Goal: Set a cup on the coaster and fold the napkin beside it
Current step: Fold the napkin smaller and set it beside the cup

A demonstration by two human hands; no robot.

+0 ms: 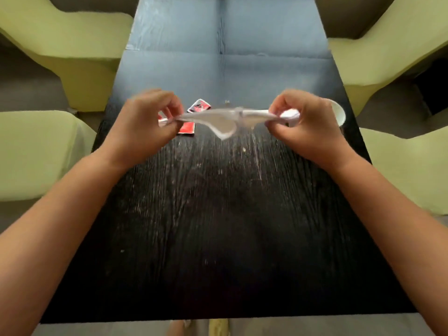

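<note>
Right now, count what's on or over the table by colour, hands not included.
White: 2, the napkin held over the table in both hands' grip, and the cup behind the right hand.
Red: 2, cards partly hidden behind the napkin and the left hand.
Total: 4

Bare dark table (pixel 218 226) lies between and below both forearms — open room there. Farther off, a red coaster (pixel 191 118) and white cup (pixel 338 115) occupy the middle strip; green chairs (pixel 60 44) flank both sides — the blue far end shows nothing standing.
</note>
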